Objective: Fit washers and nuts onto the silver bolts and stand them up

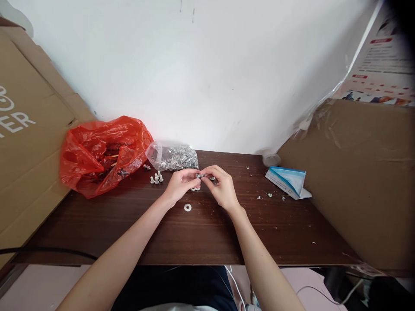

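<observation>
Over the middle of the table, my left hand and my right hand meet with fingertips pinched on a small silvery bolt. The fingers cover part of it, so its full shape is hidden. Pale washers lie partly hidden just below the fingertips. Nearer to me, a single flat washer rests on the wood. Several bolts with washers stand heads down to the left of my left hand. Behind the hands lies a clear plastic bag full of small metal parts.
A red plastic bag sits open at the left on the dark wooden table. Cardboard flanks the left side, and more cardboard the right. A blue-and-white packet, a clear cup and small scraps lie at the right.
</observation>
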Demonstrator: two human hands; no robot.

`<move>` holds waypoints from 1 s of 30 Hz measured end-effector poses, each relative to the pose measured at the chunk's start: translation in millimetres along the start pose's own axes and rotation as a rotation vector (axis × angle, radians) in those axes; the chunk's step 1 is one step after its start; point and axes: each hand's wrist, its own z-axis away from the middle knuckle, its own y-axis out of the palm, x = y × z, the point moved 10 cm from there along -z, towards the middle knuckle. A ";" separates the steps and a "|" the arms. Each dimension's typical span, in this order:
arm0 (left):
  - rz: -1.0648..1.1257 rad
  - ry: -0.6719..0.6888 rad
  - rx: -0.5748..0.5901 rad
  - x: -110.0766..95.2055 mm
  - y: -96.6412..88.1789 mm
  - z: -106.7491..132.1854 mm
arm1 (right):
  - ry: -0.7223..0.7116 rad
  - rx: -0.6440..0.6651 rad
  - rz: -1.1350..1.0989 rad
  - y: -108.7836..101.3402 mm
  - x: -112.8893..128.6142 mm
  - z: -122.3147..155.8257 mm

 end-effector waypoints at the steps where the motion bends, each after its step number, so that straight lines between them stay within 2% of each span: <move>1: -0.012 0.007 0.002 -0.4 0.1 0.1 | 0.008 -0.001 0.000 -0.2 -0.7 -0.1; 9: -0.052 0.048 0.024 -3.3 2.2 0.9 | 0.016 -0.012 -0.029 -1.5 -3.4 0.3; 20: 0.053 -0.008 -0.077 -1.5 -5.1 3.4 | 0.059 -0.043 -0.091 -3.1 -9.4 0.2; 30: 0.147 0.002 -0.151 -0.7 -11.8 2.5 | 0.089 -0.059 -0.106 -4.0 -14.3 1.1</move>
